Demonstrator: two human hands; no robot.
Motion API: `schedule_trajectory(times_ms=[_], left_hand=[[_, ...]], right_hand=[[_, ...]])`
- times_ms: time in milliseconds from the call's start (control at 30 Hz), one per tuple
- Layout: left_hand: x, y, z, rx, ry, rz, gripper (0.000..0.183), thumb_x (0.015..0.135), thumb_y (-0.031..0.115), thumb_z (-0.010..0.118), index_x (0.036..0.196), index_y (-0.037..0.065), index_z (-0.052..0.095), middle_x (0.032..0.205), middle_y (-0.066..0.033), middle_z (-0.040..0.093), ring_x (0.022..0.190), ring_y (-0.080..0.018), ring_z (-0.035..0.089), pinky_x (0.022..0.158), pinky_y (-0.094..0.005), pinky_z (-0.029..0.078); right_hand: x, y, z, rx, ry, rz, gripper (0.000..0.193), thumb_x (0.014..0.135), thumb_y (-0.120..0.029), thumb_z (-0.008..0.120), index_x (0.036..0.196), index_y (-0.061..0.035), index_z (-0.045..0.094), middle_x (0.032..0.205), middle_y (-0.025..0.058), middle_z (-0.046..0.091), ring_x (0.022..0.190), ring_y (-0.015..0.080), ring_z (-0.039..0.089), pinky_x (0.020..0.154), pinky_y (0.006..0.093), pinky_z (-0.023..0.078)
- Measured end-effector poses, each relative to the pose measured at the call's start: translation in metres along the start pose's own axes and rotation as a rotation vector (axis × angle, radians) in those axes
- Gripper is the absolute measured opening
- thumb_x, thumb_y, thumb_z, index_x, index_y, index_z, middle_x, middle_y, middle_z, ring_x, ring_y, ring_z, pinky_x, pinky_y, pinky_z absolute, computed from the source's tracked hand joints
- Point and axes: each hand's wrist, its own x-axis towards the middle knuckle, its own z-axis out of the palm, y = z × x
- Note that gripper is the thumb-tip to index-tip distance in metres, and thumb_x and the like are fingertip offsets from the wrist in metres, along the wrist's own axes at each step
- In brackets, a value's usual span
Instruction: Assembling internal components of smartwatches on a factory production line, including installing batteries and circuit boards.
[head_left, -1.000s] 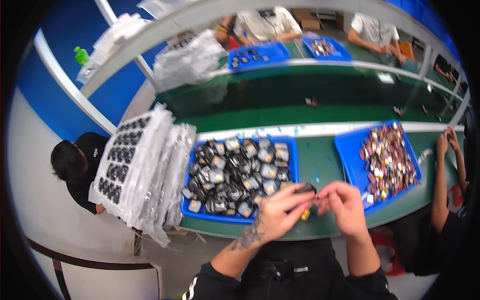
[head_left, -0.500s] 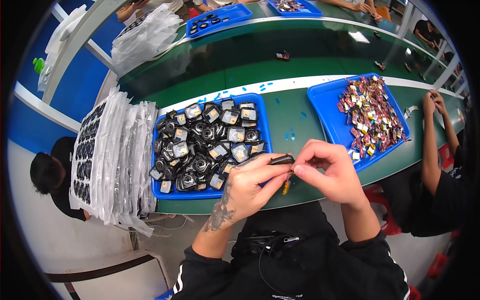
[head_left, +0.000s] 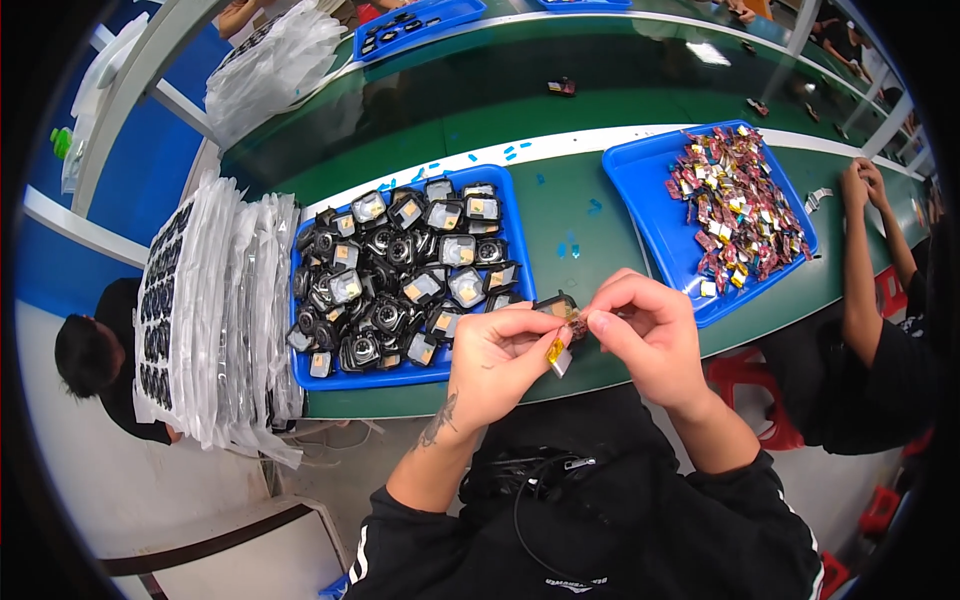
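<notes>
My left hand (head_left: 502, 362) is closed, with thumb and fingers pinching a black smartwatch case (head_left: 556, 302) in front of my body. At the case lies a small dark-red circuit board (head_left: 576, 326), from which a yellow-taped, silvery-white tab (head_left: 559, 356) hangs down beside my left thumb. My right hand (head_left: 652, 338) is also closed; its thumb and forefinger meet at the board's right edge. Fingertips partly cover both parts. A blue tray (head_left: 520, 235) heaped with similar black watch cases (head_left: 388, 318) sits to the left of my hands.
Right of centre, another blue tray (head_left: 640, 180) holds a pile of small red circuit boards (head_left: 735, 215). Stacked plastic-wrapped sheets (head_left: 215, 320) stand at the left. Blue film scraps (head_left: 566, 248) dot the green table. Across the far belt lie scattered boards (head_left: 562, 88). A co-worker's hands (head_left: 862, 182) rest at the right.
The watch case has tilted, so its inside and the red board now show. The yellow tab has swung toward my left thumb. Both hands remain close together.
</notes>
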Motion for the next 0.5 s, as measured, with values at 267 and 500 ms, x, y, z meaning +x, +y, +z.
schedule_trajectory(times_ms=[267, 500], left_hand=[[0.002, 0.002, 0.007, 0.035, -0.011, 0.029, 0.024, 0.089, -0.007, 0.061, 0.112, -0.008, 0.065, 0.101, -0.0084, 0.060, 0.091, -0.0137, 0.066, 0.081, -0.0226, 0.055], [0.002, 0.003, 0.009, -0.033, -0.015, 0.051, 0.033, 0.088, -0.010, 0.058, 0.121, -0.008, 0.060, 0.108, -0.0114, 0.059, 0.103, -0.0178, 0.064, 0.087, -0.0254, 0.054]], right_hand=[[-0.006, 0.007, 0.009, -0.229, 0.111, -0.181, 0.032, 0.080, 0.005, 0.073, 0.109, 0.0040, 0.061, 0.088, 0.0053, 0.063, 0.075, 0.0077, 0.060, 0.065, 0.0206, 0.050], [-0.006, 0.009, 0.005, -0.161, 0.147, -0.086, 0.034, 0.077, 0.007, 0.073, 0.107, 0.0034, 0.058, 0.085, 0.0049, 0.064, 0.077, 0.0077, 0.061, 0.066, 0.0186, 0.047]])
